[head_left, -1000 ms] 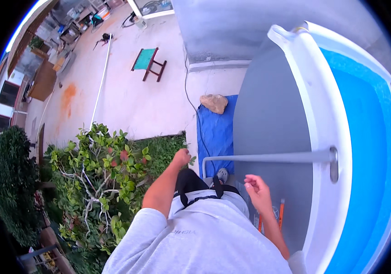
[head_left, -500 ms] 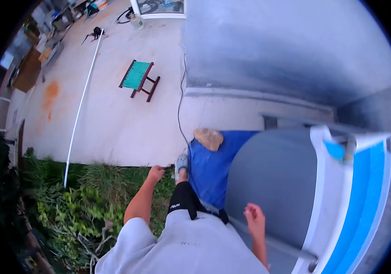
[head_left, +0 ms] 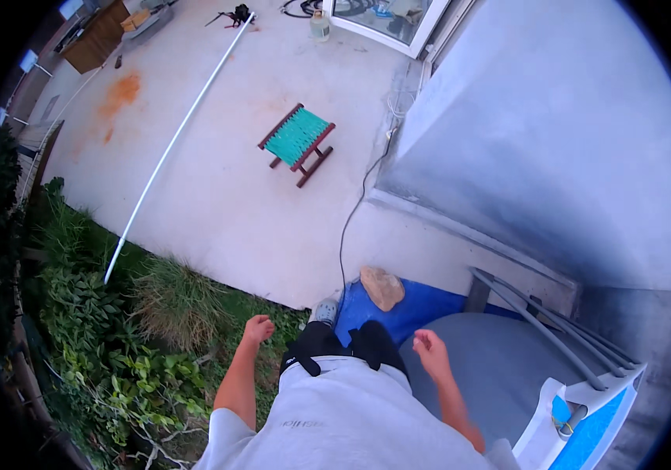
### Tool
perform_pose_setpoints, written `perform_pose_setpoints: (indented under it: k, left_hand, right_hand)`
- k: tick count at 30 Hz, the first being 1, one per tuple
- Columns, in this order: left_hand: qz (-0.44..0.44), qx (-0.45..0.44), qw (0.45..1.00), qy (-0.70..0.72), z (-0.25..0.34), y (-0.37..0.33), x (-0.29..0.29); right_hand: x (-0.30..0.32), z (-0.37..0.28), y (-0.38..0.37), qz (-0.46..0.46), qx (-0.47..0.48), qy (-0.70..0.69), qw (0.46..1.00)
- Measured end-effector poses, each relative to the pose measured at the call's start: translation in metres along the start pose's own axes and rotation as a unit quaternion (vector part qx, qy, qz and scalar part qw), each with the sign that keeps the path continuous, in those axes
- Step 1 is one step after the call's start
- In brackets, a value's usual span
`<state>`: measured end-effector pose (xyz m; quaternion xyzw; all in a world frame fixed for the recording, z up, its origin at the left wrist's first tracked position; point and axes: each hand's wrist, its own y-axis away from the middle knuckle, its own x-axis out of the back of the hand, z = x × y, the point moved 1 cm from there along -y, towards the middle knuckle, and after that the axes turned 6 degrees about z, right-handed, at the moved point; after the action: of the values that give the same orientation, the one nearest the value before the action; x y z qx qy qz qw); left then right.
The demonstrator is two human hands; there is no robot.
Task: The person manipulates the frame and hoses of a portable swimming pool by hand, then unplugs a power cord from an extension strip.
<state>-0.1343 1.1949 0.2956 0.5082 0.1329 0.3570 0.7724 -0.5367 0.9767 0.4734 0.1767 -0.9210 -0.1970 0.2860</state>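
My left hand [head_left: 258, 330] and right hand [head_left: 432, 354] hang empty, fingers loosely curled, a grey-walled pool [head_left: 472, 364] at 4 o'clock.

From the middle of my head view, the left hand is at 7 o'clock over grass [head_left: 179, 309], the right at 5, in front of the pool; the pool's white rim [head_left: 535, 439] slants from 8 toward 2, its full long axis cut off, blue lining [head_left: 590, 442] showing, contents hidden. A pale jug [head_left: 320, 27] stands at 12, its contents too small to tell.
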Motion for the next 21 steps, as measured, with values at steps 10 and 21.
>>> perform_pose_setpoints:
  k: [10, 21]
  left_hand:
    - [0.074, -0.002, 0.99, 0.12, 0.072, -0.006, 0.037]
    - [0.055, 0.044, 0.997, -0.022, 0.286, -0.123, -0.021]
  right_hand:
    - [-0.022, -0.025, -0.178, -0.041, 0.069, 0.088, 0.993]
    - [-0.062, 0.013, -0.33, -0.087, -0.253, 0.123, 0.956]
